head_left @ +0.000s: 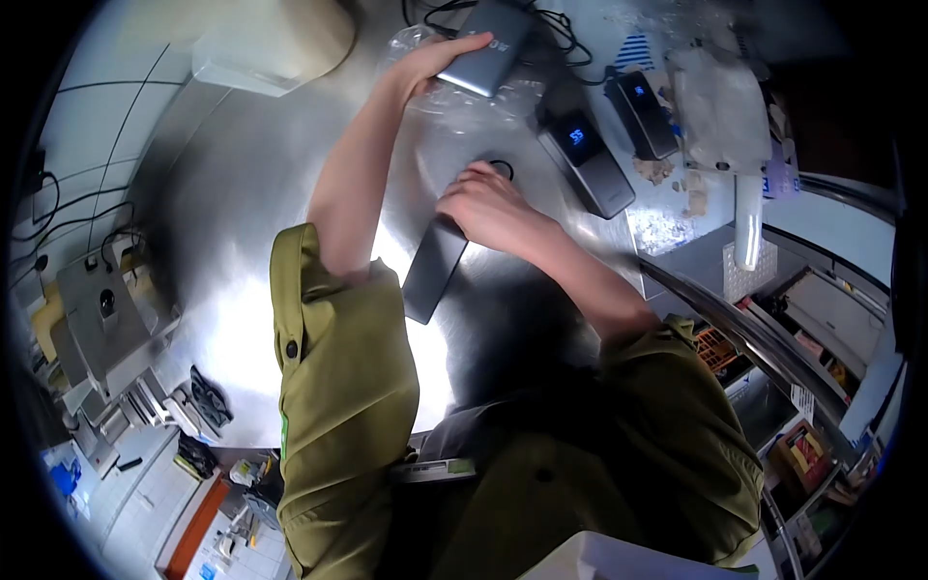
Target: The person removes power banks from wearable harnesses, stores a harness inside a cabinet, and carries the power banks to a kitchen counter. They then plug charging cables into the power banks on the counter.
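Note:
My left hand (440,63) is closed on a flat grey box-like device (491,48) with light lettering, at the top of the metal table (242,193). Clear plastic film (483,104) lies beneath and beside it. Nearer to me, my right hand (488,205) is closed over the upper end of a dark rectangular device (435,271); a short black cable loop (502,168) shows by its fingers. To the right lie a grey power bank (588,164) with lit blue digits and a smaller black one (642,114), its display also lit.
Black cables (565,34) tangle at the top. A pale container (275,48) stands at the upper left. Clear plastic bags (717,106) and a clear tube (748,222) are at the right, near a metal rail (735,333). A grey machine (106,304) is at the far left.

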Tool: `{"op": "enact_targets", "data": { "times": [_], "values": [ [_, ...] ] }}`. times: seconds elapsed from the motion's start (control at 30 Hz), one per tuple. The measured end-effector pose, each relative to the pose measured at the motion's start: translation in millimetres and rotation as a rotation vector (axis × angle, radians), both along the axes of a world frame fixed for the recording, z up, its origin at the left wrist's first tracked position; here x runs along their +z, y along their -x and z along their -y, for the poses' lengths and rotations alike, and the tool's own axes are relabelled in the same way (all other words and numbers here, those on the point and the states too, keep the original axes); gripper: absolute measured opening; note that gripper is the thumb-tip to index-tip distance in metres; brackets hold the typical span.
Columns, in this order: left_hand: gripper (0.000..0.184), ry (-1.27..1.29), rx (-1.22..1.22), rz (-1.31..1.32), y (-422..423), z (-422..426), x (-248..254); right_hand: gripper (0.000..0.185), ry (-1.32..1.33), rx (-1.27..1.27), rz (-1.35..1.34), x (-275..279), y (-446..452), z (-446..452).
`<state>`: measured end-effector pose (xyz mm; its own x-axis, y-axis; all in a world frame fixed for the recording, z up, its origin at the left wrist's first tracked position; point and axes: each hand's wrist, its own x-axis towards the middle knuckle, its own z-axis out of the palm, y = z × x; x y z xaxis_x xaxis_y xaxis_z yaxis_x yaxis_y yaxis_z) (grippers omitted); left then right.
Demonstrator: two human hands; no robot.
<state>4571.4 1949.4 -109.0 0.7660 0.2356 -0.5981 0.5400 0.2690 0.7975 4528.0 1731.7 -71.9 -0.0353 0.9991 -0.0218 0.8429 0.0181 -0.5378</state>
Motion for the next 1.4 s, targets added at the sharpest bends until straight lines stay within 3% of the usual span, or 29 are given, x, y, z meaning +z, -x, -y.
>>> {"op": "enact_targets", "data": {
  "times": [0.07, 0.13, 0.2, 0.33, 0.5, 0.6, 0.7, 0.8, 0.87, 0.93, 1.03, 1.13, 1.27, 1.4],
  "values": [
    [0.058, -0.001, 0.038, 0.008, 1, -4, -8, 0.013, 0.216, 0.019, -0.05, -6, -4, 0],
    [0.063, 0.049, 0.061, 0.08, 1, 4, -1, 0.013, -0.099, -0.112, -0.027, -2, 1, 17],
    [0.069, 0.053, 0.109, 0.103, 2, 9, 1, 0.014, -0.283, -0.065, -0.027, -8, 0, 32],
    [0.068, -0.102, 0.13, -0.059, -3, 12, 10, 0.013, -0.499, -0.09, 0.098, -14, -3, 41],
    [0.074, -1.335, -0.152, -0.354, 3, 36, 47, 0.015, -0.49, -0.076, 0.158, -19, 3, 40],
    [0.06, -1.415, -0.089, -0.143, 37, 67, 81, 0.015, -0.371, -0.112, 0.217, -17, 8, 47],
    [0.051, -1.248, -0.105, 0.134, 114, 124, 97, 0.014, -0.241, -0.145, 0.212, -14, 8, 68],
    [0.063, -1.241, -0.355, 0.191, 187, 185, 80, 0.013, -0.197, -0.191, -0.007, -26, 14, 99],
    [0.076, -1.361, -0.428, 0.088, 209, 207, 63, 0.012, -0.165, -0.195, -0.358, -19, 6, 108],
    [0.069, -1.346, -0.416, 0.063, 214, 207, 51, 0.013, -0.058, -0.383, -0.506, -26, 5, 113],
    [0.062, -1.297, -0.343, 0.165, 219, 203, 57, 0.015, 0.175, -0.461, -0.779, 6, -12, 114],
    [0.06, -1.279, -0.292, 0.249, 218, 206, 70, 0.018, 0.323, -0.318, -0.861, 49, -25, 114],
    [0.059, -1.317, -0.334, 0.309, 221, 209, 84, 0.018, 0.146, -0.085, -0.506, 60, -24, 115],
    [0.06, -1.228, -0.441, 0.345, 222, 203, 101, 0.016, 0.169, -0.018, -0.287, 82, -21, 117]
  ]
}}
